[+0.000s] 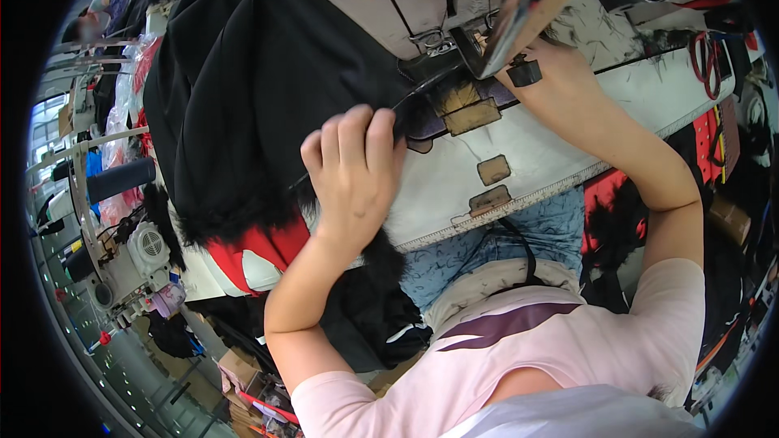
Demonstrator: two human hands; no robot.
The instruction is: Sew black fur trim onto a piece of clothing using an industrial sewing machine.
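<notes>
Black fabric (276,73) with a fluffy fur-like trim (231,215) spreads over the left side of the sewing machine (389,0) bed. My left hand (353,166) is closed at the fabric's right edge, its fingers curled over it. A thin dark line, a tool or a seam, runs past these fingers towards the needle area; which one I cannot tell. My right hand (548,61) reaches in from the right, beside the machine's needle area. Its fingers are mostly hidden behind a shiny metal part (511,20) of the machine.
The white table edge (519,182) carries a measuring tape strip and worn brown tape patches (493,169). Red cloth (276,247) hangs below the fabric at the left. Red-handled scissors (704,65) lie at the far right. Another machine with a white motor (150,245) stands further left.
</notes>
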